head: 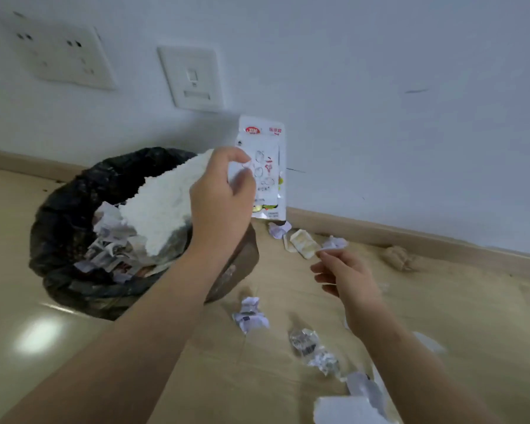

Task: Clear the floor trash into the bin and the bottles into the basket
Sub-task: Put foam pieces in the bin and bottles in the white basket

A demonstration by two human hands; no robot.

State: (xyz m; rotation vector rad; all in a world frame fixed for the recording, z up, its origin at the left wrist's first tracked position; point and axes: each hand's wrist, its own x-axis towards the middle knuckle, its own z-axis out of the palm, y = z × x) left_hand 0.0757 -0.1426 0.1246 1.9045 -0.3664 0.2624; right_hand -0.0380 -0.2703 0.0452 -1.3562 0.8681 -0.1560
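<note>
My left hand (pixel 222 191) pinches a white snack packet (pixel 265 166) over the bin's (pixel 71 197) right rim; my right hand (pixel 344 275) hangs loosely curled, empty, near a crumpled wrapper (pixel 302 246).

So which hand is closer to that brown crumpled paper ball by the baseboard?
Right. The right hand is just left of the brown paper ball; the left hand is farther away, holding a wrapper beside the bin.

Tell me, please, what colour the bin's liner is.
Black: the bin liner is a dark, glossy bag, seen best in the head view.
</note>
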